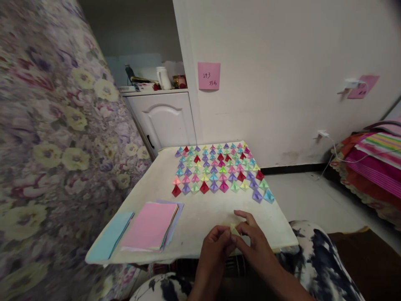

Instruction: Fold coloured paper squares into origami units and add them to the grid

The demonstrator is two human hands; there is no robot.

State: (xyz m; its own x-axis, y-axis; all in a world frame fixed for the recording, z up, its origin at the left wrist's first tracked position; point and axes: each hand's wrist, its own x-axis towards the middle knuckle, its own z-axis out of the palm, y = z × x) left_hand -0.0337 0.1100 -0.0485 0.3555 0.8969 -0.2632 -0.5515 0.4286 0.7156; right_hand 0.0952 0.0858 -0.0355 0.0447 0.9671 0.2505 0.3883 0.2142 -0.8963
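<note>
Just above the near edge of the table (150, 167), my left hand (218, 242) and my right hand (250, 236) meet over a small pale yellow piece of folded paper (233, 228). Thumb and fingers of each hand pinch it, and they cover most of its shape. One right finger sticks out, away from the paper. Beyond my hands, small folded paper pieces (214, 186) in many colours stand in rows across the far half of the tabletop. A stack of pink paper (150, 225) lies to the left, beside a light blue paper stack (111, 236).
A floral curtain (75, 159) hangs close on the left. Behind the table are a white cabinet (166, 119) with a white jug (163, 78) on it, and a wall bearing a pink note (209, 76). At right, a white cable (336, 154) runs to a cloth-covered bed (376, 167).
</note>
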